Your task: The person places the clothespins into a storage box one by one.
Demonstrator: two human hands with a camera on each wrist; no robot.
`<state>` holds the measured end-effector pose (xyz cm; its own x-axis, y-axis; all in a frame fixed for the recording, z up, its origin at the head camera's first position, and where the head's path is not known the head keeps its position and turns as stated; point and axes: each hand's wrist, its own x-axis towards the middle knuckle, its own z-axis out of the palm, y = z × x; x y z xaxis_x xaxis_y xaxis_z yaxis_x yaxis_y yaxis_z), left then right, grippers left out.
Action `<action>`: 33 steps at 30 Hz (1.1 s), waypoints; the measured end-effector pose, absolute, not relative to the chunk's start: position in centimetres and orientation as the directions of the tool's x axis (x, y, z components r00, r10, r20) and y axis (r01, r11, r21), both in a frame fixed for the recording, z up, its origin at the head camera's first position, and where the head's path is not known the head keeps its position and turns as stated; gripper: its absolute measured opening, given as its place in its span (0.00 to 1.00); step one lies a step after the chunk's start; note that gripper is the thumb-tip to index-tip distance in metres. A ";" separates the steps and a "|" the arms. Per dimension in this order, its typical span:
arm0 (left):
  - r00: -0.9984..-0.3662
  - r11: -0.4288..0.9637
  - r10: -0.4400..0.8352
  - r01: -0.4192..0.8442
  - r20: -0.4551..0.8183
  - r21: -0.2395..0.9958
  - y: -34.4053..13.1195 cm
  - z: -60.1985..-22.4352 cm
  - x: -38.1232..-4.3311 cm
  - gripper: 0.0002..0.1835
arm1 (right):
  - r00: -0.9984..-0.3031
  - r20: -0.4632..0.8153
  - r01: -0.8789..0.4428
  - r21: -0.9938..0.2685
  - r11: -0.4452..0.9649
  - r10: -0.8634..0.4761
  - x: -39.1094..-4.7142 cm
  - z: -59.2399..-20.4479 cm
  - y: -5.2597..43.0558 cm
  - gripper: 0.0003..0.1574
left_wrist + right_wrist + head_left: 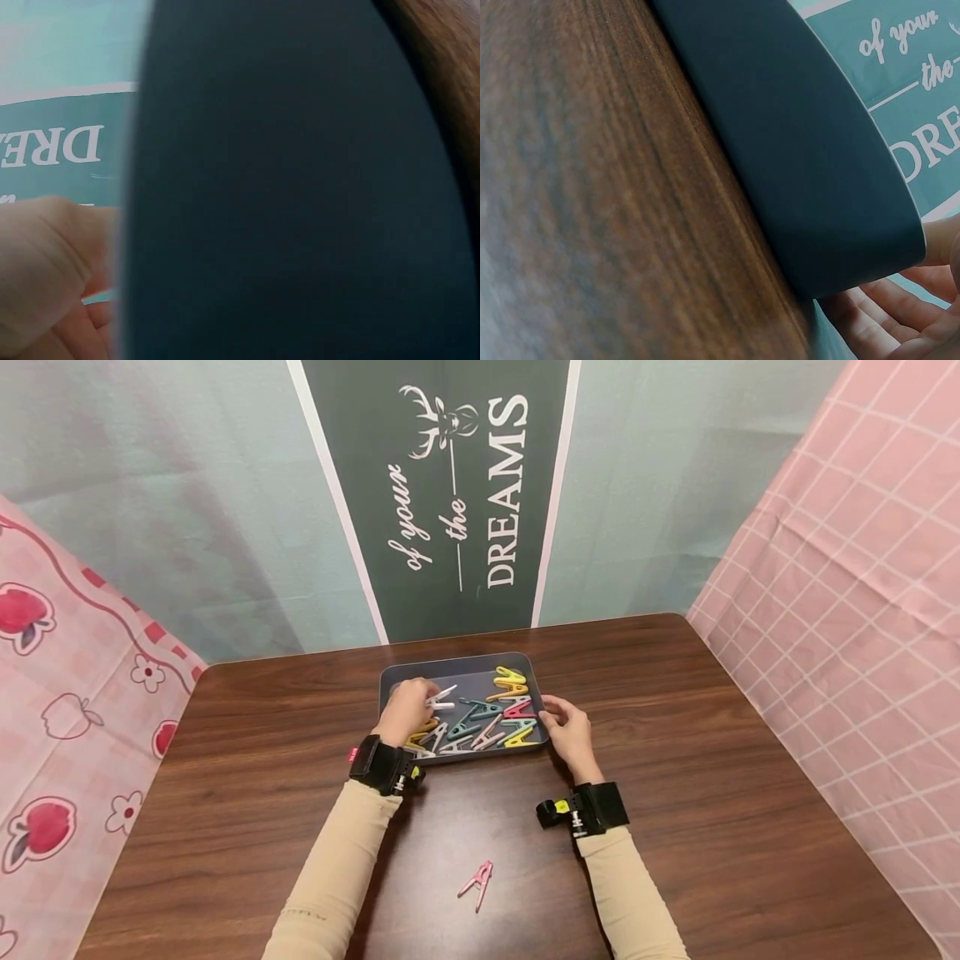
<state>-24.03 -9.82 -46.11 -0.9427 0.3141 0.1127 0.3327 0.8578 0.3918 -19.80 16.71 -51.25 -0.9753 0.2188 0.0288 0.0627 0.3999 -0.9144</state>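
Note:
A dark grey tray (450, 663) stands on the table, holding several clothespins in yellow, teal, red, pink and white. My left hand (408, 706) reaches over its left part and pinches a white clothespin (442, 698) between thumb and fingers. In the left wrist view the tray's wall (292, 180) hides the fingertips and the clothespin. At the tray's right side, my right hand (572, 733) holds the edge, thumb at the rim; the fingers (877, 311) show beyond the tray's corner in the right wrist view.
A pink clothespin (477, 885) lies alone on the brown wooden table (675, 760), nearer me than the tray and between my forearms. Behind the table hangs a printed curtain (465, 610), with pink cloths (847, 568) at the sides.

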 end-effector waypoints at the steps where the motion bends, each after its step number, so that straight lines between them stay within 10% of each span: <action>1: -0.946 0.862 0.309 0.322 0.097 0.392 -9.8 -46.3 -24.2 0.14 | -0.975 0.029 0.062 -0.915 0.399 0.220 -19.8 -51.3 16.7 0.20; 33: -0.938 0.860 0.344 0.330 0.037 0.389 -9.2 -47.2 -24.3 0.14 | -0.975 0.028 0.068 -0.910 0.410 0.222 -19.8 -51.3 16.7 0.20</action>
<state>-24.32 -9.24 -47.21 -0.9383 0.3439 0.0368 0.3305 0.8601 0.3887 -19.81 16.72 -51.35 -0.9747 0.2217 0.0275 0.0675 0.4100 -0.9096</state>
